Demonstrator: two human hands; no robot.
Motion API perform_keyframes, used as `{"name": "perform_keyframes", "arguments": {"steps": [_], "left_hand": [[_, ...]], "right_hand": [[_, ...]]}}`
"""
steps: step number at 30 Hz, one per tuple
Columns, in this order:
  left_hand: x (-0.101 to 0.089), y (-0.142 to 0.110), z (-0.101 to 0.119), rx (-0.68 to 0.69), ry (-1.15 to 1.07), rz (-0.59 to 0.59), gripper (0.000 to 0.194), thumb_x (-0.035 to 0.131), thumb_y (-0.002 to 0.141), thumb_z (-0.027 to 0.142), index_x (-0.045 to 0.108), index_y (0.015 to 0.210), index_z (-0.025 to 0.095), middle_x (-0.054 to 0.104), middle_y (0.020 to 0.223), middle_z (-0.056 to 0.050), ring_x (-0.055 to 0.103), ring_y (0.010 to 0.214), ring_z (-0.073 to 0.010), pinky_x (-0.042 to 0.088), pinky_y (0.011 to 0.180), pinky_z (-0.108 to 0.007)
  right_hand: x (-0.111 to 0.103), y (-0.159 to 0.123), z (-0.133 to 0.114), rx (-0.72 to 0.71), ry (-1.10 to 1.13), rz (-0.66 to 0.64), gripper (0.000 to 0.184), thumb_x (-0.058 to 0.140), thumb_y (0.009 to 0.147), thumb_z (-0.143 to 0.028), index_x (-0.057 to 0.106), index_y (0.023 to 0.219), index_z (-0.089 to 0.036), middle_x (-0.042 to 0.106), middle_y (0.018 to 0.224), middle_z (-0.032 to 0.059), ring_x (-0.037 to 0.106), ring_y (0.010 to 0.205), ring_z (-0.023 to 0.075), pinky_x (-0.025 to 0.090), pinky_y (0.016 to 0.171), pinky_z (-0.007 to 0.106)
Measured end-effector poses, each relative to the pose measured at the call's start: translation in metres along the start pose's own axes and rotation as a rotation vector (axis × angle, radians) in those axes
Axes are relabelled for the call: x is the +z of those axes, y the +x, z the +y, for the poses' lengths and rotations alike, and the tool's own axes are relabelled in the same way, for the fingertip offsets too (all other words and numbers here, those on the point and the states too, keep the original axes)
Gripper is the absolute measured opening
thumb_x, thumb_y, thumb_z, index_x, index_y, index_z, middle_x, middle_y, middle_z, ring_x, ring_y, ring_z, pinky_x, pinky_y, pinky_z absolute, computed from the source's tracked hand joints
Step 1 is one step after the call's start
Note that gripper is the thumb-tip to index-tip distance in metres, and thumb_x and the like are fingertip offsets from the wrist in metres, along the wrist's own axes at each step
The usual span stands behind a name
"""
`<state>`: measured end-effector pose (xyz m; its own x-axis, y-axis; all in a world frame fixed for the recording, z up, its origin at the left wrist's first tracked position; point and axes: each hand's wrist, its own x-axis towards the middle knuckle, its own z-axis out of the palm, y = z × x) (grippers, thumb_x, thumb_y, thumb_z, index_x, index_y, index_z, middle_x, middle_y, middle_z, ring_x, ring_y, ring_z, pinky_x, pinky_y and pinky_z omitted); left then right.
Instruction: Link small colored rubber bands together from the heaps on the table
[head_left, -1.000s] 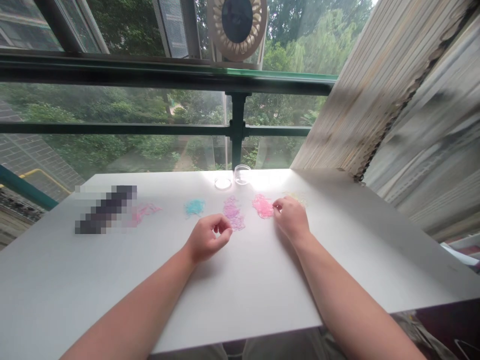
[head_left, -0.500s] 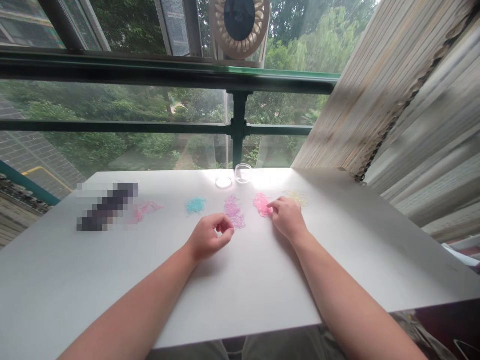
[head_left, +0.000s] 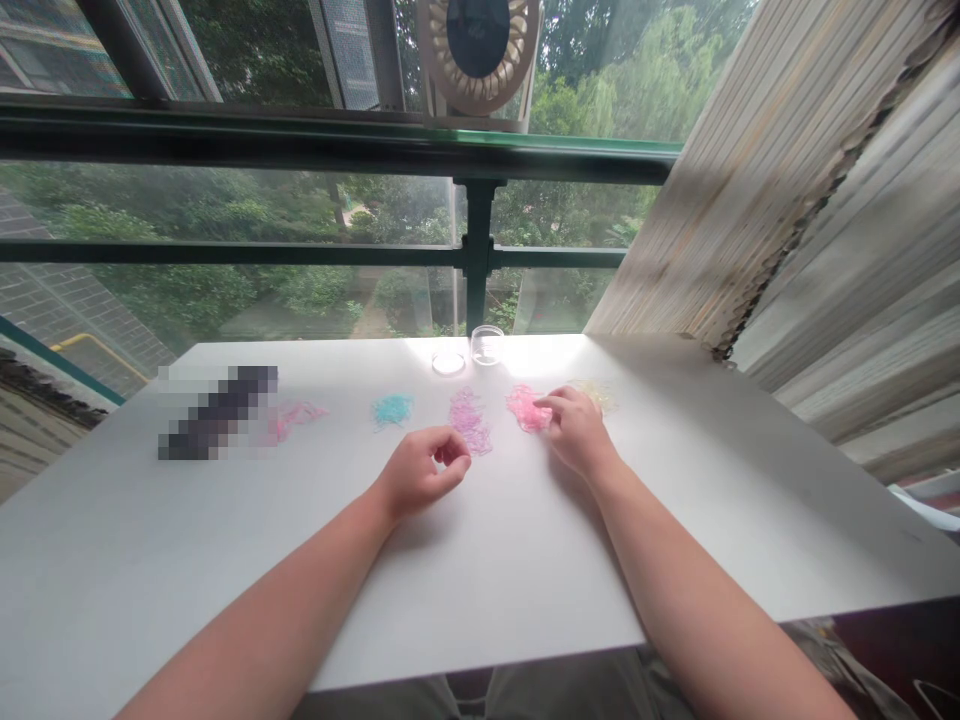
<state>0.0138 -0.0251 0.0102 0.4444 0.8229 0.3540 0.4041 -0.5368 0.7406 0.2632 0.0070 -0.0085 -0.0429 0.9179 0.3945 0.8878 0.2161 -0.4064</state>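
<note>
My left hand (head_left: 426, 468) rests on the white table (head_left: 480, 580) beside a pile of thin purple loops (head_left: 470, 420) that look like small rubber bands. Its fingers are curled in, with the thumb close to the fingertips; whatever may be between them is too small to make out. Over the right edge of a pink pile of similar bands (head_left: 521, 408), my right hand (head_left: 577, 430) has its index finger stretched out onto the bands, thumb a little apart. Pale yellow bands (head_left: 598, 392) lie partly hidden behind that hand.
Behind the piles stand a clear round container (head_left: 487, 346) and a flat round clear lid (head_left: 448, 363). Turquoise bands (head_left: 392, 409) and a looser pink group (head_left: 300, 415) lie leftward, beside a pixelated dark object (head_left: 217, 415). A curtain (head_left: 675, 200) hangs at the right.
My right index finger has stretched out further onto the pink pile from a pinch at its edge. My left hand has stayed nearly still, fingers curled. The view has shifted slightly.
</note>
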Motion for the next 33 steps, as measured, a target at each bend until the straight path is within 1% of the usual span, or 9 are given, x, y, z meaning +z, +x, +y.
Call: {"name": "perform_keyframes", "arguments": {"steps": [5,11,19,23,28,31,33], "left_hand": [[0.0005,-0.0002,-0.0007,-0.003,-0.004,-0.007,0.007,0.052,0.074,0.018,0.056,0.068,0.016,0.058,0.064,0.000,0.051,0.059,-0.0103,0.042,0.060,-0.023],[0.0002,-0.0002,-0.0014,-0.006,0.002,-0.015,0.007,0.052,0.074,0.017,0.057,0.068,0.016,0.059,0.064,0.000,0.051,0.060,-0.0103,0.043,0.060,-0.023],[0.0005,-0.0010,-0.0024,-0.009,-0.011,-0.029,0.007,0.052,0.074,0.017,0.057,0.070,0.016,0.059,0.065,0.000,0.051,0.061,-0.0106,0.043,0.061,-0.023],[0.0000,-0.0008,-0.0020,-0.016,-0.014,-0.034,0.006,0.052,0.074,0.016,0.057,0.070,0.016,0.059,0.065,0.000,0.051,0.061,-0.0105,0.043,0.062,-0.023],[-0.0002,-0.0004,-0.0020,-0.021,-0.014,-0.042,0.006,0.053,0.074,0.016,0.057,0.070,0.016,0.059,0.065,0.000,0.051,0.061,-0.0102,0.042,0.062,-0.023],[0.0004,-0.0006,-0.0026,-0.024,-0.019,-0.039,0.007,0.052,0.075,0.017,0.057,0.070,0.015,0.059,0.066,0.000,0.051,0.061,-0.0101,0.042,0.062,-0.022],[0.0006,-0.0008,-0.0027,-0.026,-0.021,-0.037,0.007,0.052,0.075,0.017,0.057,0.070,0.015,0.059,0.066,0.000,0.052,0.062,-0.0101,0.043,0.062,-0.022]], "right_hand": [[0.0016,0.0007,0.0015,-0.027,0.024,0.006,0.040,0.045,0.070,-0.005,0.069,0.098,-0.021,0.064,0.107,0.0067,0.051,0.101,0.0245,0.035,0.091,0.041],[0.0034,0.0024,0.0031,-0.047,0.027,-0.006,0.046,0.046,0.071,-0.005,0.064,0.111,-0.018,0.062,0.117,0.0063,0.051,0.110,0.0244,0.035,0.098,0.042],[0.0020,0.0014,0.0020,-0.045,0.026,-0.015,0.043,0.045,0.073,-0.006,0.065,0.109,-0.018,0.056,0.127,0.0034,0.042,0.124,0.0272,0.033,0.103,0.047],[0.0003,0.0014,-0.0002,-0.043,0.047,-0.046,0.040,0.045,0.073,-0.006,0.067,0.104,-0.018,0.060,0.123,0.0030,0.044,0.122,0.0265,0.034,0.103,0.046],[-0.0015,0.0011,-0.0030,-0.042,0.056,-0.092,0.043,0.043,0.072,-0.007,0.065,0.108,-0.018,0.064,0.115,0.0054,0.050,0.118,0.0260,0.034,0.102,0.045],[-0.0027,0.0005,-0.0046,-0.040,0.048,-0.089,0.044,0.042,0.072,-0.008,0.063,0.110,-0.018,0.064,0.114,0.0072,0.052,0.115,0.0263,0.032,0.103,0.046],[-0.0031,0.0000,-0.0054,-0.035,0.066,-0.075,0.044,0.042,0.072,-0.009,0.062,0.110,-0.018,0.064,0.114,0.0070,0.055,0.112,0.0249,0.032,0.102,0.045]]}}
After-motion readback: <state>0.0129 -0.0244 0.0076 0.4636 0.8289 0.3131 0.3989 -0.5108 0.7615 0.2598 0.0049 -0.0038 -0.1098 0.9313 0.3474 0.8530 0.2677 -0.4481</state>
